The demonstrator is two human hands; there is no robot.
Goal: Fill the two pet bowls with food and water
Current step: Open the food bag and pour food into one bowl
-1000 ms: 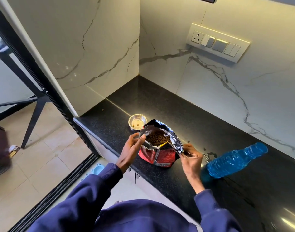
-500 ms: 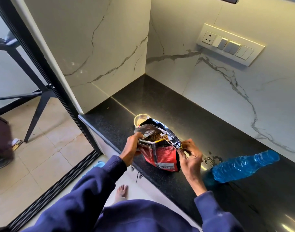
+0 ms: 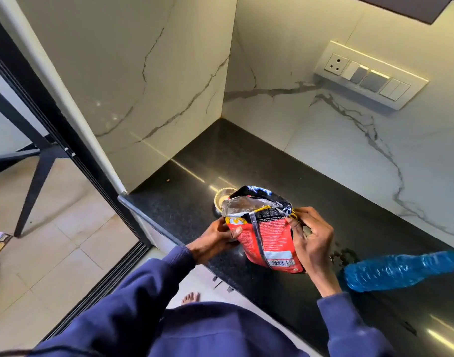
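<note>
1. the food bag (image 3: 267,238) is held between both hands over the black countertop (image 3: 246,155), and its open foil mouth leans toward 11 o'clock.
2. the left hand (image 3: 213,240) curls round the bag's left edge. the right hand (image 3: 312,240) pinches the top right corner by the mouth.
3. the steel bowl (image 3: 220,198) stands just past the mouth at 11 o'clock and the bag half hides it. what is in it cannot be told, and no second bowl is in sight.
4. this looks like the start of pouring kibble. the bowl is small beside that wide mouth, so fold the foil into a narrow spout and bring its lip over the bowl's middle before tipping further.
5. raise the base slowly with the left hand and steer with the right. a sudden slide of kibble would likely overshoot the rim.
6. the blue water bottle (image 3: 401,269) is at 4 o'clock from the bag, near the right forearm. whether it stands or lies cannot be told, so keep that elbow tucked in.
</note>
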